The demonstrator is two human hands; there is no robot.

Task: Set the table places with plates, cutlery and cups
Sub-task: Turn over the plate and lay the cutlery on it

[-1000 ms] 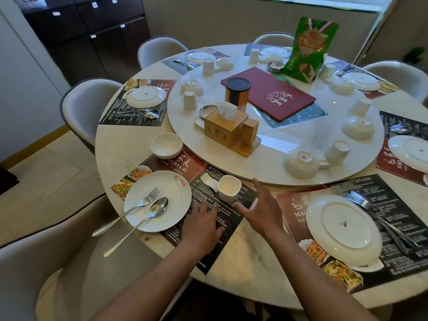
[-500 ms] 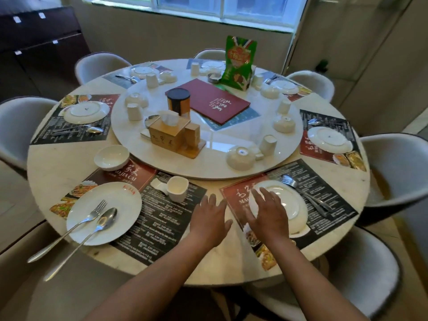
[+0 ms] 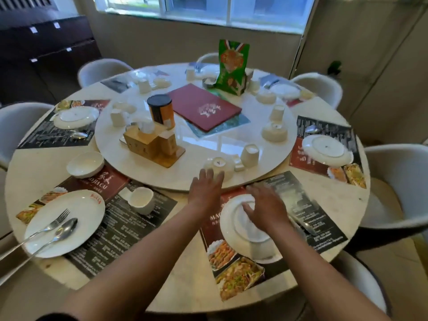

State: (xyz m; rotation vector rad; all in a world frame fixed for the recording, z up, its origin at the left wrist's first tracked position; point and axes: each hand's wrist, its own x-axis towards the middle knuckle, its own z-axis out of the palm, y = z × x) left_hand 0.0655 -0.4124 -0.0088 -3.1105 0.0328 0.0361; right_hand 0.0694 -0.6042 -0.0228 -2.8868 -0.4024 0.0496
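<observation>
Left hand (image 3: 205, 189): fingers straight and spread, holding nothing, reaching far over the edge of the turntable (image 3: 139, 177). Fingertips are just short of an upturned bowl (image 3: 220, 166), perhaps touching it; blur makes it hard to say.

Right hand (image 3: 264, 206): fingers loosely extended, palm down over the far right rim of the plate (image 3: 245, 230). Grasping nothing that I can see; whether it touches the plate I cannot tell.

The plate sits on the near-right mat (image 3: 273, 228). Cutlery (image 3: 303, 225) lies on the mat just right of the plate, a blurred streak, long axis running from far-left to near-right. No bowl or cup stands at this place yet.

Key relation: the bowl lies straight beyond the left hand, on the near edge of the turntable. An upturned cup (image 3: 250, 155) stands just right of the bowl, with a small white piece (image 3: 238, 164) between them. The left hand is nearer the bowl; the right hand is about as near the cup. Judgement: bowl comes down next, by the left hand.

Further out, the near-left place is set: plate (image 3: 76, 218) with fork (image 3: 49, 227) and spoon (image 3: 62, 231) on it, cup (image 3: 141, 200), bowl (image 3: 85, 164). More upturned pieces ring the turntable; a red menu (image 3: 203, 106) and a tissue box (image 3: 148, 141) sit toward its middle.
</observation>
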